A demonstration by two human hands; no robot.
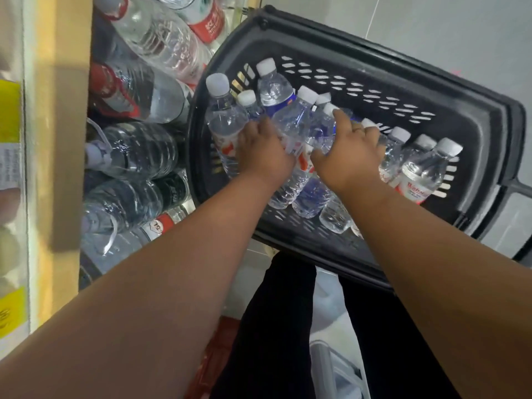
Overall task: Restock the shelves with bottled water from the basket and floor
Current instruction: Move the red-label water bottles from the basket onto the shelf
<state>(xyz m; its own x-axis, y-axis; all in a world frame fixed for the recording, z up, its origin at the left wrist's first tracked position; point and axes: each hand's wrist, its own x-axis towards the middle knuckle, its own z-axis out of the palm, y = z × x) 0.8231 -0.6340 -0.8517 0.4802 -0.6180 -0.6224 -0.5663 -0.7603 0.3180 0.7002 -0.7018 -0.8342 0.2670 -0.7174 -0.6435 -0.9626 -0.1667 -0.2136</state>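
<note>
A black plastic basket [359, 67] on the floor holds several small water bottles with white caps. Both my hands reach down into it. My left hand [263, 152] is closed around a clear bottle with a red and white label [224, 122] at the basket's left end. My right hand [349, 155] lies over the middle bottles, fingers wrapped on a clear bottle [319, 133] there. Three more red-labelled bottles [420, 174] stand at the basket's right end. A blue-labelled bottle [275, 90] stands behind my hands.
Large water jugs [138, 151] with red labels and handles lie packed on the bottom shelf to the left, behind a yellow shelf upright [63, 139]. Grey tiled floor [431, 21] stretches beyond the basket. My dark trousers [276, 326] and a red crate [218, 349] are below.
</note>
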